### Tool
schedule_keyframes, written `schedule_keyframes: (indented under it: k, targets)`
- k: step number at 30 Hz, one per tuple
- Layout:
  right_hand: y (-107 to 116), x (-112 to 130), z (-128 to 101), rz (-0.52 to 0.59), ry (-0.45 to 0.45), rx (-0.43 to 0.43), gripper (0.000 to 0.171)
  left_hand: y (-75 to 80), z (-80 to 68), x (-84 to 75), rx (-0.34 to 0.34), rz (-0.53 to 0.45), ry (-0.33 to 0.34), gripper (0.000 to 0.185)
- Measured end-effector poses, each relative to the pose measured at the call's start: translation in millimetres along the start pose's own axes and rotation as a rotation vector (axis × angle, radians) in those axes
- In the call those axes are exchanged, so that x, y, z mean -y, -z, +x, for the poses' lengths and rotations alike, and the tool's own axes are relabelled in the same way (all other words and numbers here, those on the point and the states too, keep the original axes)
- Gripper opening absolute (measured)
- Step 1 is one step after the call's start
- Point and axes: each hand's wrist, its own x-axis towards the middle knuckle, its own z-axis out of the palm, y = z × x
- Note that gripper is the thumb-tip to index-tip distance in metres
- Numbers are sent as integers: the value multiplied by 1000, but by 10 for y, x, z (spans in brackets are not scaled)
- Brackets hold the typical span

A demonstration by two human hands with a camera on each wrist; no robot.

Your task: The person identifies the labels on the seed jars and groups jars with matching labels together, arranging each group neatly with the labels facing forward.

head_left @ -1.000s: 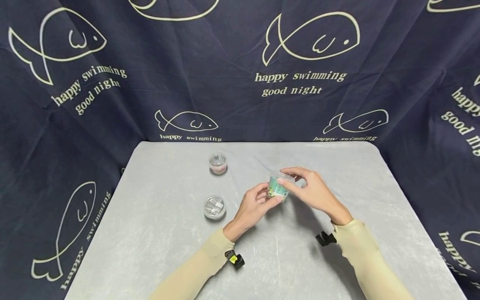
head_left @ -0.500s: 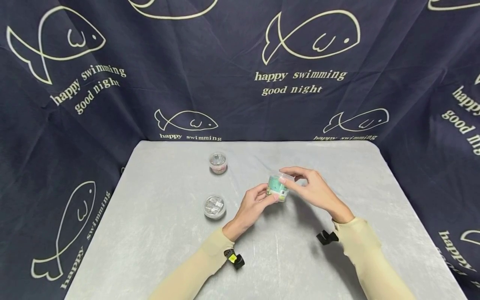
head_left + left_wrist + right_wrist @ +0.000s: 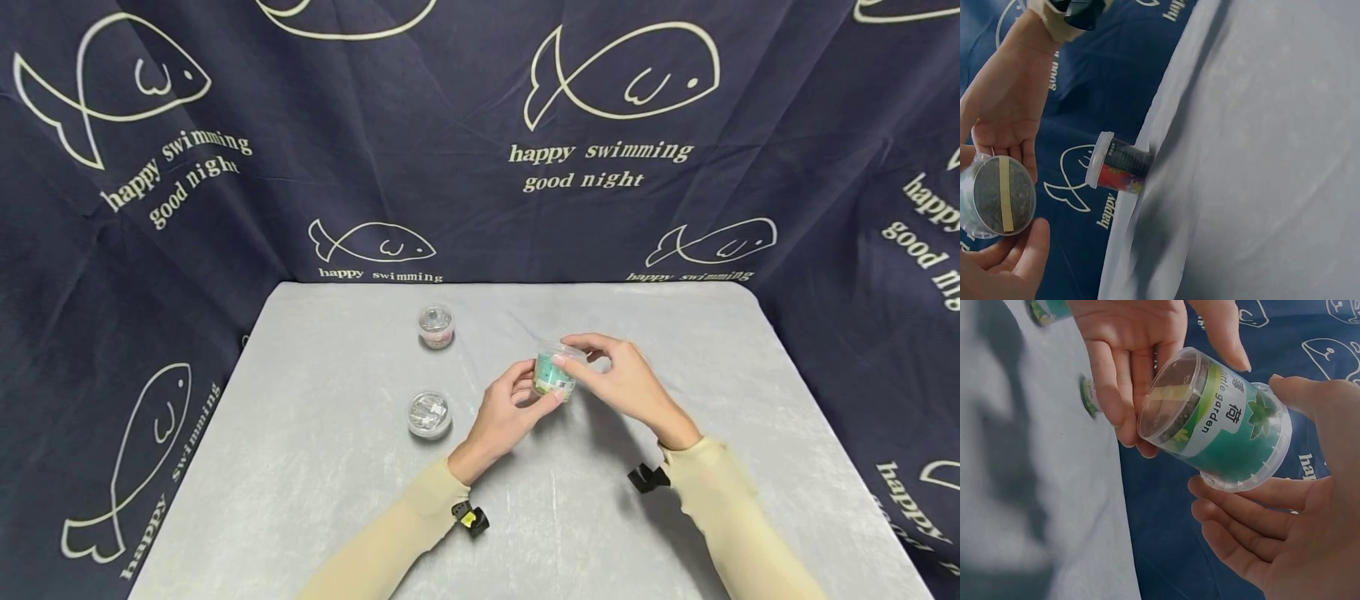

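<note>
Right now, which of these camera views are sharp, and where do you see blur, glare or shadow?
Head view: evenly lit and sharp, soft shadows under both arms on the grey table. Left wrist view: the red-labelled cup is slightly soft, with a blurred shadow running along the table edge. Right wrist view: the green little garden cup is crisp with mild glare on its clear wall; the table behind is blurred.

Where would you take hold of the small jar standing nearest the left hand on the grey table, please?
Grip the near jar from above, fingers on opposite sides of its round wall just under the clear lid; it stands upright with open table around it.
</note>
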Motion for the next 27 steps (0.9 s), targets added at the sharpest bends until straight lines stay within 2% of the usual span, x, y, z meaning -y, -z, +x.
schedule_keyframes:
  k: [4,8,15,27]
  targets:
    - [-21,-3,-1,-14,-4,-12,47,-1,-10,3,-39,103,-12,64]
    - [-33,-2,1,-16,-19,-13,50,-1,-17,8,-61,137,-16,64]
    - [-38,8,7,-26,-33,-2,49,7,-22,-3,-64,127,-18,58]
    - [-27,6,15,-33,-32,17,47,26,-21,6,-29,37,8,50]
